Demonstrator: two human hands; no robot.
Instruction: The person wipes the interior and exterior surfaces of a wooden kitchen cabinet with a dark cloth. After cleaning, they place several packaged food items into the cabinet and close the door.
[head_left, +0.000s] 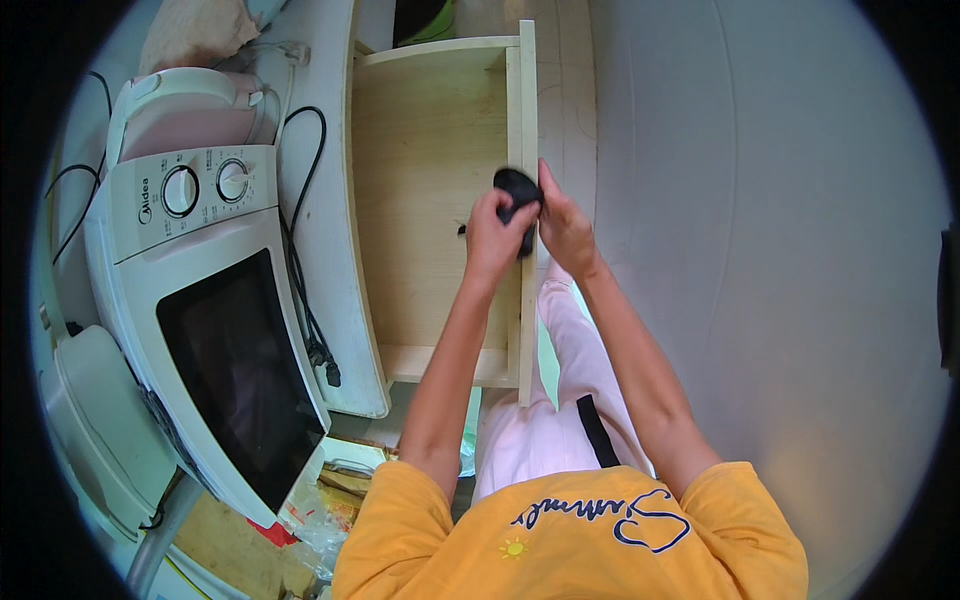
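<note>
A pale wooden drawer stands pulled out in front of me. Over its front panel, my left hand pinches a black, soft-looking item, partly blurred; whether it is a cloth or a pouch I cannot tell. My right hand is on the outer side of the drawer front, its fingertips against the same black item. Part of the item hangs below my left fingers, over the inner side of the front panel. A small dark bit shows in the drawer beside my left hand.
Left of the drawer, a white Midea microwave stands on a white surface with black cords alongside. A pink and white appliance sits behind it. Plastic bags lie at lower left. A pale wall or panel fills the right.
</note>
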